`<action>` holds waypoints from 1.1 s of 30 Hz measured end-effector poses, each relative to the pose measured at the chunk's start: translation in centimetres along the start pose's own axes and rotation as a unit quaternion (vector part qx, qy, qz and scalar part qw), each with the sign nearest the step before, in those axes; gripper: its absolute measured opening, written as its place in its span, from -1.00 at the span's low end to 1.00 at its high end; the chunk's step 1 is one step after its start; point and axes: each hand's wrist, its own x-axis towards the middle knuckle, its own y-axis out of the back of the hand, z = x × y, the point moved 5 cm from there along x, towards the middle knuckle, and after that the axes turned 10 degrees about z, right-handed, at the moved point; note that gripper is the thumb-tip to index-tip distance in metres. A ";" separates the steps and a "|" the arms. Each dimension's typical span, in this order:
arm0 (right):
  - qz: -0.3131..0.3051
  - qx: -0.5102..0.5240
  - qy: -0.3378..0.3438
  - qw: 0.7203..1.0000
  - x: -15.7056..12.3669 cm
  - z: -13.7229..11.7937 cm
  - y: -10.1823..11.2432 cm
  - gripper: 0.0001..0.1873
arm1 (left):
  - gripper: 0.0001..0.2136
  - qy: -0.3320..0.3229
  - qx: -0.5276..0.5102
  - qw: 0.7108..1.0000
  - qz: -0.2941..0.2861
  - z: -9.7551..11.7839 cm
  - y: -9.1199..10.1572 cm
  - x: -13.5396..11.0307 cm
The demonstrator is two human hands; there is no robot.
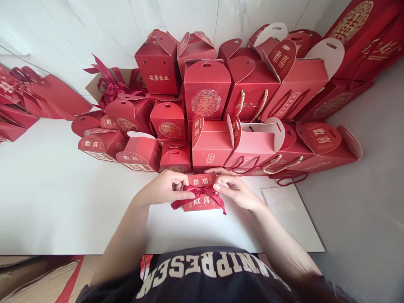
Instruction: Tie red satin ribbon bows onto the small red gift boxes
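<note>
A small red gift box (202,205) with gold lettering lies on the white table in front of me. Around its middle runs a dark red ribbon (202,192), tied in a bow with its tails hanging to both sides. My left hand (167,186) is closed at the bow's left side, thumb and fingers pinching the ribbon. On the opposite side, my right hand (234,188) pinches the ribbon near the knot between thumb and forefinger. Its other fingers reach behind the box's far edge, partly hidden.
Stacked red gift boxes (206,90) crowd the table's back, against the tiled wall. A cardboard box (92,87) of loose ribbons (115,89) stands behind them. Red bags (55,99) lie at left. A grey wall (356,219) bounds the right side of the white table (63,202).
</note>
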 end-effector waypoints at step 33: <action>-0.025 -0.494 0.291 0.819 -3.9 -4.6 -11.2 -0.57 | -0.56 0.007 0.052 0.999 0.000 2.0 1.4 1.2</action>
